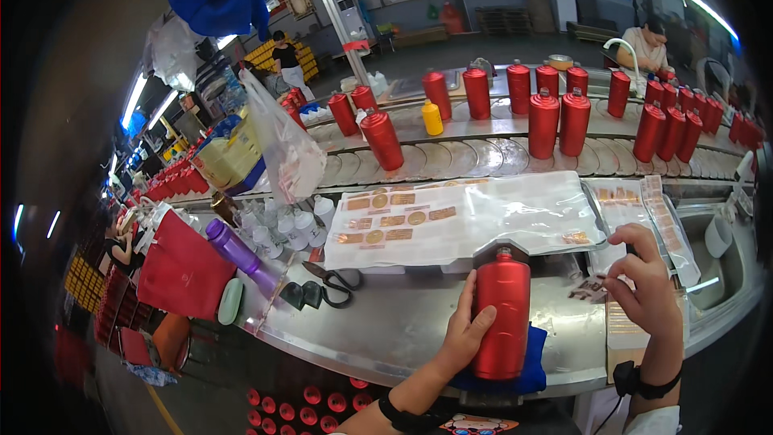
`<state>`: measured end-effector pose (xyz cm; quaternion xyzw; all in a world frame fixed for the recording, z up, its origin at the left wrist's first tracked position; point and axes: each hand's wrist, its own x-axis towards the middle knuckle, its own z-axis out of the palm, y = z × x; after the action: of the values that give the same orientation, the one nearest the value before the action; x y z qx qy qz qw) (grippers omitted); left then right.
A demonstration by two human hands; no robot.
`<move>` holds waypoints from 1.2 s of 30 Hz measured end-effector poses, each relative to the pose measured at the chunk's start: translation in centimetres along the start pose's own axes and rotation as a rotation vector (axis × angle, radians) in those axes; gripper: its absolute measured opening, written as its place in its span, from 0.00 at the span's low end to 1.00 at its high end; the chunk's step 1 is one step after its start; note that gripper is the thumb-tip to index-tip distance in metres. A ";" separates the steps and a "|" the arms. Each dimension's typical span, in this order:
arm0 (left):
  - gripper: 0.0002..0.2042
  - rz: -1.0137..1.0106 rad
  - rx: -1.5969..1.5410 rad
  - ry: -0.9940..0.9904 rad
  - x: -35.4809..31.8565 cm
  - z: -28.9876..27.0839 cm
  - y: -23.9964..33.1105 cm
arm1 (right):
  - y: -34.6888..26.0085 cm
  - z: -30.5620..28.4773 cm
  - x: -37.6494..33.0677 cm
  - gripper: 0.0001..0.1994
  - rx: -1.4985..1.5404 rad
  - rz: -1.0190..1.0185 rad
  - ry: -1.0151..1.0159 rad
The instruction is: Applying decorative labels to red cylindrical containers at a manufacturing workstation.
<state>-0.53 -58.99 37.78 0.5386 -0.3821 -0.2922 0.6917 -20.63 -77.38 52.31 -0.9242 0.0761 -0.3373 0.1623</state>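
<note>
My left hand (465,329) is wrapped round the left side of a red bottle (504,318) with a narrow neck. The bottle lies tilted toward me over a blue cloth (531,362), with a grey angular piece (487,253) behind its neck. To the right, my right hand (646,294) is raised above the bench, fingers curled. Its thumb and a fingertip come together on a small dark bit that is too small to name. Beyond the bottle lies a white sheet (483,221) with rows of gold stickers (398,221). Printed clear film (586,290) lies under the right fingertips.
Scissors (334,286), a purple bottle (237,251) and clear bottles (282,225) stand or lie at left. More red bottles (543,125) line the conveyor (451,157) ahead. A sink (721,262) is at right; a person (644,48) works at the far right.
</note>
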 end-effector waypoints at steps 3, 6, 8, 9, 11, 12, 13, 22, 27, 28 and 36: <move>0.38 -0.006 -0.031 -0.010 0.1 0.2 0.2 | -0.5 -0.5 -1.4 0.10 0.039 0.012 0.010; 0.37 -0.005 -0.068 -0.007 0.2 0.5 0.3 | -0.9 -1.0 -2.5 0.10 0.033 0.034 0.026; 0.37 -0.007 -0.091 0.000 0.2 0.4 0.3 | -0.9 -0.9 -3.1 0.09 0.027 0.047 0.030; 0.37 -0.020 -0.099 -0.009 0.1 0.3 0.4 | -0.8 -0.8 -3.3 0.09 0.030 0.047 0.029; 0.37 -0.033 -0.109 -0.019 0.1 0.2 0.3 | -0.7 -0.5 -3.7 0.09 0.061 0.071 0.051; 0.37 -0.031 -0.125 -0.026 0.1 0.2 0.3 | -0.6 -0.4 -3.9 0.09 0.060 0.071 0.051; 0.37 -0.030 -0.140 -0.032 0.1 0.2 0.3 | -0.5 -0.3 -4.2 0.09 0.069 0.082 0.057; 0.38 -0.001 -0.025 -0.011 0.2 0.5 0.6 | -0.4 -0.2 -4.5 0.09 0.076 0.102 0.058; 0.38 -0.033 -0.020 0.003 -0.2 -0.2 0.7 | 0.1 0.8 -4.0 0.09 0.080 0.078 0.045; 0.38 -0.023 -0.038 -0.023 0.1 0.3 0.7 | -0.3 0.0 -4.2 0.09 0.049 0.093 0.053; 0.36 0.060 -0.041 0.056 -0.5 0.0 -0.3 | -0.1 0.2 -3.4 0.09 0.065 0.065 0.068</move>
<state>-0.80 -58.64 37.34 0.5206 -0.3724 -0.2636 0.7216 -23.12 -76.39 50.15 -0.9035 0.1008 -0.3653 0.2003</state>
